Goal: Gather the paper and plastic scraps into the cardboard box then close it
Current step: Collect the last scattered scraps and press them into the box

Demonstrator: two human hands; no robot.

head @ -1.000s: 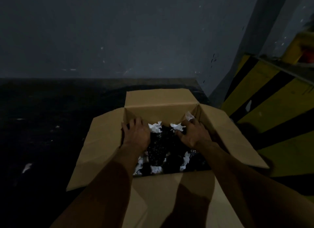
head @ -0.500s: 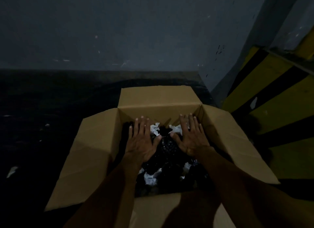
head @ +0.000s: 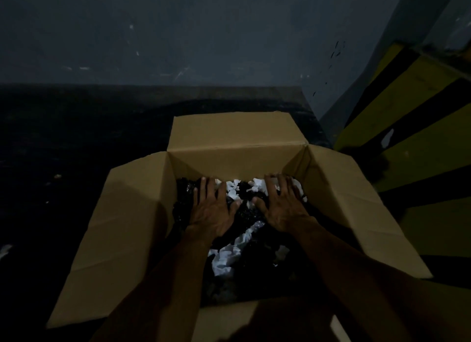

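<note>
Our left hand (head: 212, 210) and right hand (head: 284, 206) lay palms down on the heap, fingers straight and spread, pressing but gripping nothing. Under them crumpled white paper (head: 228, 256) was mixed with black plastic (head: 246, 214), all inside the cardboard box (head: 237, 160). The box stood on the dark floor (head: 63, 150) with its four flaps (head: 122, 227) splayed outward. We judged the heap light, soft and springy, likely to puff up once pressure came off, so a broad flat push suited it better than a pinch. The flaps looked stiff; we would take each by the middle of its free outer edge to fold it in. One pale scrap (head: 5, 250) lay on the floor, well apart from the box.
</note>
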